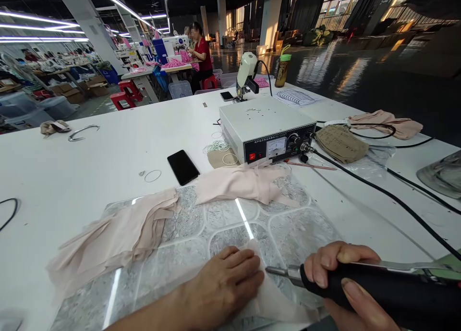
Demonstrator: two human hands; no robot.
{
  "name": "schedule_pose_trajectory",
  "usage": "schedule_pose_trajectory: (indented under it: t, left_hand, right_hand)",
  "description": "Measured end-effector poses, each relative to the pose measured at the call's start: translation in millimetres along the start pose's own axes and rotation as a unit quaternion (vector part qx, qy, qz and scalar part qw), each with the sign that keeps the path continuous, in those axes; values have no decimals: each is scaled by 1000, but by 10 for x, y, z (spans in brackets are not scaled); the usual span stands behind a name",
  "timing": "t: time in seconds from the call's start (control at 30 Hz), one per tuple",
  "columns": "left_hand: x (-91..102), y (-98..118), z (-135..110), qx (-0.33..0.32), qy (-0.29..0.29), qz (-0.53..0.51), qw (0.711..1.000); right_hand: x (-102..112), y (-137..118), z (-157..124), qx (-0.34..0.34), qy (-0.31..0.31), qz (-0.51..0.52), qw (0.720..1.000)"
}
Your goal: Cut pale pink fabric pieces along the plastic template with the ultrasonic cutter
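My left hand (230, 288) lies palm down on a thin, pale pink piece of fabric (275, 300), pressing it against a grey patterned board (295, 230). Its fingers are flat and slightly bent. In my right hand (345, 273) is a black handheld ultrasonic tool (392, 292) with a pointed metal tip. That tip sits at the fabric's edge, just right of my left fingers; whether it touches is hard to tell. A fanned stack of pink fabric pieces (122, 235) rests on the board's left side. Another pink stack (241, 184) lies at its far edge.
Behind the board stands a grey control box (266, 124), with a black cable (382, 189) running along the right. A phone (182, 167), elastic loops, brown fabric pieces (340, 142) and a bottle (283, 69) are on the white table (72, 177). Farther back, a person sits at a sewing machine.
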State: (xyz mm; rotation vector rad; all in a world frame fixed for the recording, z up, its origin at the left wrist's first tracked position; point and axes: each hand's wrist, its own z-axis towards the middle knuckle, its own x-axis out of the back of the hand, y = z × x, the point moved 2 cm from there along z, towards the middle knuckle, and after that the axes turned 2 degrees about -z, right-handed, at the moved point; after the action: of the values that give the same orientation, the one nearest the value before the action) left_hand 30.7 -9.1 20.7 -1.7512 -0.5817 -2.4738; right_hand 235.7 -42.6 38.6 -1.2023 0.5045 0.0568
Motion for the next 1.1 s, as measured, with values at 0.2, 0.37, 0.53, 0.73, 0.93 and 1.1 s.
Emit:
schedule_pose_trajectory:
  t: [0.2, 0.37, 0.53, 0.73, 0.93, 1.1]
  left_hand:
    - [0, 2, -3, 9, -7, 2, 1000]
    - [-2, 7, -4, 7, -16, -3, 1000]
    - [-8, -4, -2, 4, 11, 6, 1000]
    - [32, 65, -11, -18, 23, -7, 1000]
    - [95, 122, -38, -34, -43, -18, 998]
    - [223, -15, -51, -22, -41, 38, 998]
  right_hand:
    - [26, -2, -7, -7, -25, -11, 1000]
    - [35, 11, -11, 1, -48, -13, 999]
    - [17, 4, 29, 11, -47, -13, 999]
    - [129, -92, -116, -10, 27, 16, 999]
    - [216, -87, -339, -11, 53, 39, 998]
    - [169, -152, -248, -14, -5, 0, 1000]
